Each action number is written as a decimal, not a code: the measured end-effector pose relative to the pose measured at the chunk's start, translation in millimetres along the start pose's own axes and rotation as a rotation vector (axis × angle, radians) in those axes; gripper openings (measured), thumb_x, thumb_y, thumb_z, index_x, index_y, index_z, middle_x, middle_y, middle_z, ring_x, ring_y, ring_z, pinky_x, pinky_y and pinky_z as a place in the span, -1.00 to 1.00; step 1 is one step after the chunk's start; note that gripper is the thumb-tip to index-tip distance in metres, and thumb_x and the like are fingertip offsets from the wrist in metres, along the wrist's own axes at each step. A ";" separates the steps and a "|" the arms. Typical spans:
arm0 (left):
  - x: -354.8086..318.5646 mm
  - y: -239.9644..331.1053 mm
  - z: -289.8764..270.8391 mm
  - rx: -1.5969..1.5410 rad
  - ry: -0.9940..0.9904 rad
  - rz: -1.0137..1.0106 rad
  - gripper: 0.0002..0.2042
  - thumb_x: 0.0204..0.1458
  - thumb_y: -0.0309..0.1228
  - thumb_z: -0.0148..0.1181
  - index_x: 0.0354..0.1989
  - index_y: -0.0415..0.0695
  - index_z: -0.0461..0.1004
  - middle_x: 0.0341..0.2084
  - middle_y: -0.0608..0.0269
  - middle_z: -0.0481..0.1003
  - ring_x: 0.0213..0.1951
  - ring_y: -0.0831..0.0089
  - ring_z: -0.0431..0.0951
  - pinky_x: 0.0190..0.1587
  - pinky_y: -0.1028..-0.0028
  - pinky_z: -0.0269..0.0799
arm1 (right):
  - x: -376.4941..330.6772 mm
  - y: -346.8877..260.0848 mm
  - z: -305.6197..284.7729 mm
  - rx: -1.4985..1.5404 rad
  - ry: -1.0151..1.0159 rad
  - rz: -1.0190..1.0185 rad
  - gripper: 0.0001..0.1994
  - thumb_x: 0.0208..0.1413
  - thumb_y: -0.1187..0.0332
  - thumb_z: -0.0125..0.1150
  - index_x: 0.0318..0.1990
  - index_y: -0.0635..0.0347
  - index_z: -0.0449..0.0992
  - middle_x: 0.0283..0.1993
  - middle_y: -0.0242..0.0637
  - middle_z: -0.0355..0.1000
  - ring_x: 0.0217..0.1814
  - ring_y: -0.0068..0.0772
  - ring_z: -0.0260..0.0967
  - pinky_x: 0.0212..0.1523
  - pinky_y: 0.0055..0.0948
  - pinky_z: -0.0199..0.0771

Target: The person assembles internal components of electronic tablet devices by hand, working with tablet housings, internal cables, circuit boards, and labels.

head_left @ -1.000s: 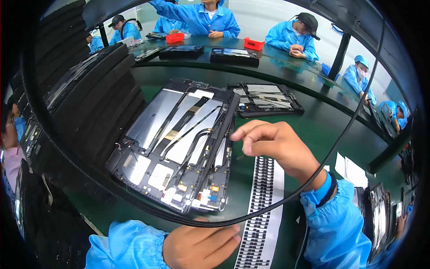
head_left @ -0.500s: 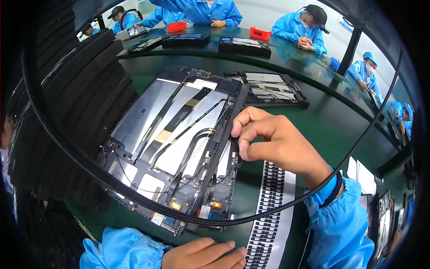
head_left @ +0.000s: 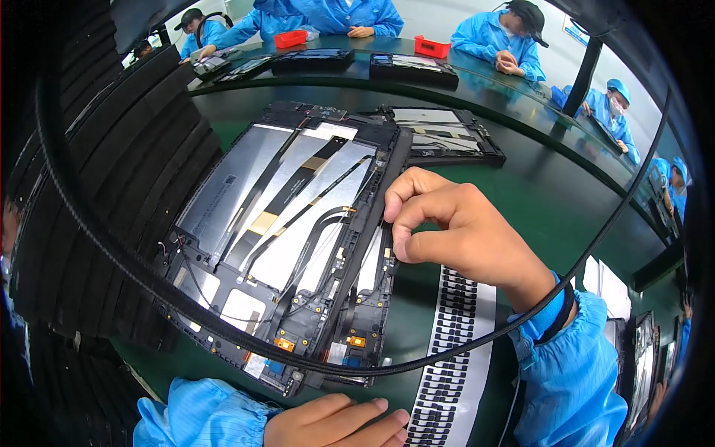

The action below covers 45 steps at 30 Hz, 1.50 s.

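Note:
An opened tablet-like device point(head_left: 290, 246) lies tilted in front of me, with silver plates, black flat ribbon cables and small gold-coloured parts showing. A second similar unit point(head_left: 372, 298) sticks out from under its right side. At this right edge is my right hand point(head_left: 454, 231), thumb and forefinger curled together against the black rim; whatever they pinch is hidden. My left hand point(head_left: 335, 422) rests low near the front corner of the devices, fingers stretched out and holding nothing. To the right runs a white strip point(head_left: 482, 328) carrying rows of small black stickers or pads.
Black foam trays point(head_left: 97, 216) are stacked high on the left. Another opened device point(head_left: 447, 138) lies behind. A black cable point(head_left: 477, 354) loops across the view. Beyond, co-workers in blue sit along a green bench with devices and red bins point(head_left: 432, 48).
The view has shifted slightly, so the devices appear a little farther left. My hands hold nearly the same poses. At the far left, a co-worker's arm now reaches out toward a device.

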<state>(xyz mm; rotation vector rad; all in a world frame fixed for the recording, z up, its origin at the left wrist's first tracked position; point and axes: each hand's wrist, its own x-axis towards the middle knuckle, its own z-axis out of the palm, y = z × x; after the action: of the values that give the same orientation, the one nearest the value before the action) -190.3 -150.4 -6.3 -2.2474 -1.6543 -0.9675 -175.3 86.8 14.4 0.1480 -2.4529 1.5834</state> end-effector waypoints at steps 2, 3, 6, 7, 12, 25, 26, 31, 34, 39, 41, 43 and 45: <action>2.3 0.1 -2.3 0.014 -0.006 -0.003 -0.76 -0.20 -0.49 0.01 -0.30 -0.24 0.42 -0.29 0.08 0.45 -0.29 0.27 0.45 -0.34 0.43 0.32 | 0.0 0.8 -0.9 0.020 -0.002 -0.001 -0.90 -0.27 0.48 0.12 -0.61 0.36 0.43 -0.32 -0.26 0.28 -0.28 -0.45 0.23 -0.28 -0.57 0.20; 3.6 0.6 -3.9 0.050 0.009 -0.003 -0.76 -0.22 -0.49 0.02 -0.31 -0.24 0.43 -0.31 0.09 0.46 -0.30 0.28 0.45 -0.37 0.46 0.29 | -0.1 0.7 -1.3 0.038 -0.005 -0.003 -0.90 -0.27 0.48 0.12 -0.61 0.36 0.43 -0.32 -0.26 0.28 -0.28 -0.45 0.23 -0.28 -0.57 0.20; 5.8 3.1 -4.4 0.131 0.051 -0.015 -0.77 -0.25 -0.48 0.03 -0.35 -0.24 0.45 -0.34 0.12 0.48 -0.31 0.30 0.45 -0.41 0.50 0.25 | -0.6 0.9 -1.3 0.039 -0.010 -0.014 -0.90 -0.27 0.48 0.12 -0.61 0.37 0.43 -0.33 -0.25 0.28 -0.29 -0.45 0.23 -0.29 -0.57 0.20; 6.3 3.9 -4.7 0.174 0.082 -0.027 -0.77 -0.26 -0.47 0.04 -0.37 -0.24 0.45 -0.35 0.13 0.49 -0.31 0.31 0.45 -0.43 0.51 0.22 | -0.6 -0.2 -1.7 0.041 -0.010 -0.016 -0.90 -0.27 0.48 0.12 -0.61 0.37 0.43 -0.33 -0.25 0.28 -0.29 -0.45 0.23 -0.29 -0.57 0.20; 14.5 6.1 -14.0 0.371 0.043 -0.104 -0.82 -0.23 -0.52 0.13 -0.36 -0.18 0.47 -0.34 0.22 0.49 -0.29 0.39 0.42 -0.25 0.46 0.20 | -1.3 -2.7 -3.9 0.020 -0.055 0.008 -0.94 -0.29 0.53 0.14 -0.56 0.32 0.46 -0.32 -0.32 0.24 -0.21 -0.49 0.18 -0.16 -0.57 0.14; 43.9 6.1 -22.1 0.636 -0.330 -0.513 -0.30 -0.31 0.00 0.24 -0.04 -0.26 0.27 0.00 -0.10 0.22 0.10 0.03 0.15 0.08 0.08 0.01 | -2.8 -2.6 -3.0 -0.024 -0.019 -0.011 -0.93 -0.30 0.52 0.16 -0.57 0.34 0.47 -0.33 -0.30 0.25 -0.22 -0.45 0.20 -0.16 -0.56 0.16; 46.0 1.8 -23.4 0.561 -0.347 -0.500 -0.31 -0.32 -0.01 0.25 -0.05 -0.26 0.28 -0.01 -0.09 0.23 0.10 0.02 0.15 0.08 0.09 0.03 | -0.7 -0.4 -1.2 -0.037 -0.026 -0.024 -0.93 -0.30 0.52 0.16 -0.58 0.34 0.46 -0.33 -0.30 0.26 -0.22 -0.45 0.20 -0.16 -0.56 0.16; 70.0 -19.8 -15.1 0.466 -0.336 -0.419 -0.34 -0.36 -0.05 0.27 -0.12 -0.31 0.33 -0.10 -0.04 0.28 0.02 0.04 0.21 0.05 0.09 0.07 | -6.2 -2.2 -4.5 -0.055 -0.023 -0.020 -0.93 -0.29 0.51 0.16 -0.59 0.35 0.45 -0.34 -0.28 0.26 -0.22 -0.44 0.21 -0.16 -0.54 0.17; 71.1 -27.5 -16.3 0.485 -0.394 -0.399 -0.37 -0.35 -0.08 0.26 -0.16 -0.35 0.35 -0.12 -0.01 0.29 0.00 0.05 0.22 0.04 0.10 0.09 | -4.9 -3.2 -1.7 -0.071 0.012 0.009 -0.92 -0.30 0.50 0.17 -0.60 0.35 0.45 -0.36 -0.28 0.27 -0.24 -0.42 0.22 -0.17 -0.54 0.19; 71.0 -28.5 -16.6 0.506 -0.437 -0.395 -0.42 -0.35 -0.12 0.27 -0.21 -0.36 0.37 -0.14 0.02 0.30 -0.02 0.04 0.23 0.00 0.11 0.13 | -1.1 1.0 -3.1 -0.096 0.027 -0.009 -0.89 -0.32 0.49 0.15 -0.59 0.38 0.46 -0.43 -0.21 0.32 -0.35 -0.36 0.28 -0.30 -0.51 0.25; 70.0 -25.6 -15.3 0.524 -0.360 -0.415 -0.44 -0.36 -0.15 0.29 -0.21 -0.33 0.38 -0.16 0.03 0.31 -0.03 0.03 0.25 -0.03 0.12 0.18 | 1.0 -2.7 -3.4 -0.075 -0.017 0.066 -0.92 -0.32 0.50 0.19 -0.60 0.33 0.48 -0.40 -0.29 0.30 -0.28 -0.43 0.25 -0.20 -0.55 0.20; 70.8 -24.1 -15.5 0.526 -0.368 -0.406 -0.45 -0.36 -0.16 0.29 -0.21 -0.31 0.38 -0.16 0.03 0.31 -0.04 0.02 0.26 -0.05 0.13 0.19 | 0.1 -1.9 -4.3 -0.072 -0.020 0.084 -0.92 -0.33 0.50 0.19 -0.59 0.33 0.48 -0.41 -0.29 0.30 -0.29 -0.45 0.25 -0.21 -0.56 0.21; 72.3 -22.4 -14.9 0.527 -0.376 -0.394 -0.46 -0.36 -0.17 0.29 -0.21 -0.29 0.39 -0.16 0.03 0.32 -0.04 0.02 0.26 -0.06 0.13 0.21 | -1.7 -1.6 -5.8 -0.073 -0.021 0.077 -0.91 -0.33 0.50 0.19 -0.59 0.33 0.48 -0.41 -0.28 0.31 -0.30 -0.46 0.25 -0.22 -0.56 0.21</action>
<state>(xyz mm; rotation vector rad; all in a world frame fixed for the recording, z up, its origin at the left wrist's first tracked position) -204.4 -93.2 43.5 -1.8503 -2.2394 -0.1124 -172.5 91.3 17.7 0.0594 -2.5577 1.5271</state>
